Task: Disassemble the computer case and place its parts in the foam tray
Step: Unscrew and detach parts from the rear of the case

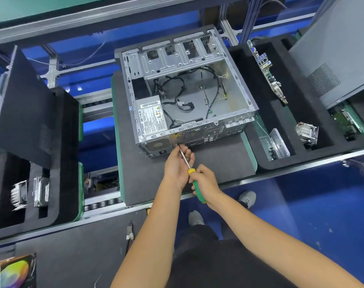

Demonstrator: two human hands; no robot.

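My right hand (206,181) gripped the screwdriver (192,173); my left hand (177,163) pinched its shaft, tip on the open computer case (187,94) rear beside the power supply (151,117). Next I judged this screw needed loosening; the foam tray (281,121) waited right.

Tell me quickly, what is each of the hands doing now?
Left hand: closed, fingers curled around the metal shaft of the screwdriver near the computer case.
Right hand: closed, gripping the screwdriver's green and yellow handle.
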